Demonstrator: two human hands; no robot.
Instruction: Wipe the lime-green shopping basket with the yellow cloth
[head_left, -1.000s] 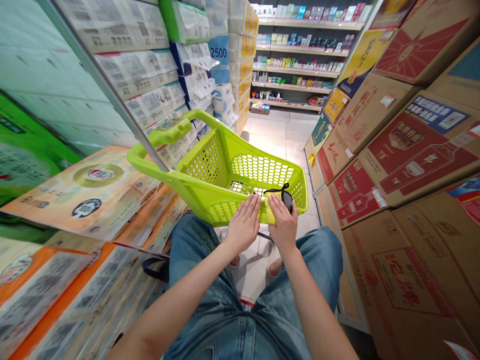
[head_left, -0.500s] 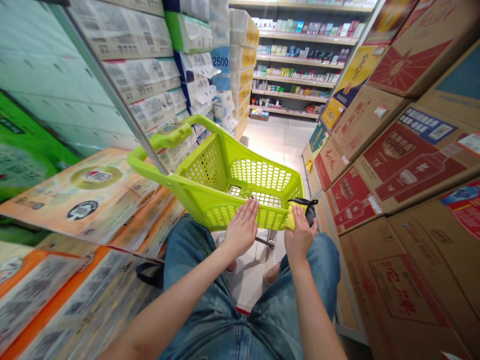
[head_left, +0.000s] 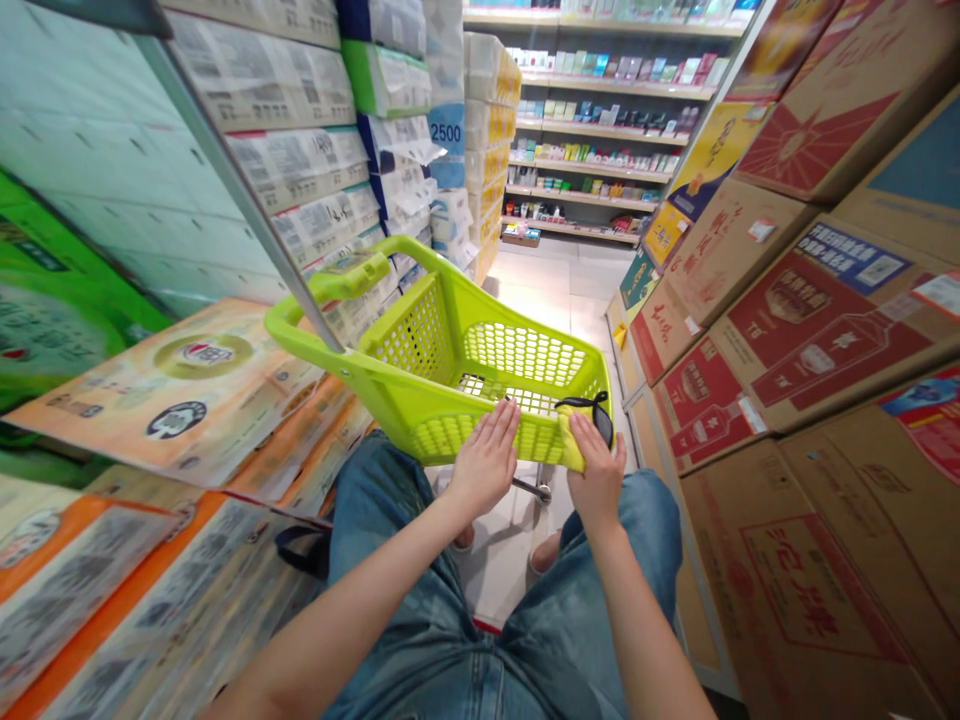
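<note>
A lime-green shopping cart basket [head_left: 442, 400] with grid walls stands in front of my knees. My left hand [head_left: 486, 465] lies against its near wall, fingers stretched out and resting on the rim, with nothing held. Near the basket's right end, my right hand [head_left: 598, 468] grips a yellow cloth [head_left: 570, 445] with a dark grey side and black edging. The cloth is pressed on the near wall and rim, and part of it is hidden behind my fingers. Inside, the perforated basket floor shows.
A metal pole [head_left: 255, 200] rises on the left beside the cart handle [head_left: 337, 285]. Stacked cartons [head_left: 817, 330] line the right side. Packs of paper [head_left: 292, 160] and a flat orange box [head_left: 187, 385] stand at left. Stocked shelves [head_left: 592, 130] close the aisle's far end.
My right hand has slid left along the basket's near wall with the cloth. My left hand stays in nearly the same place. The view has shifted slightly.
</note>
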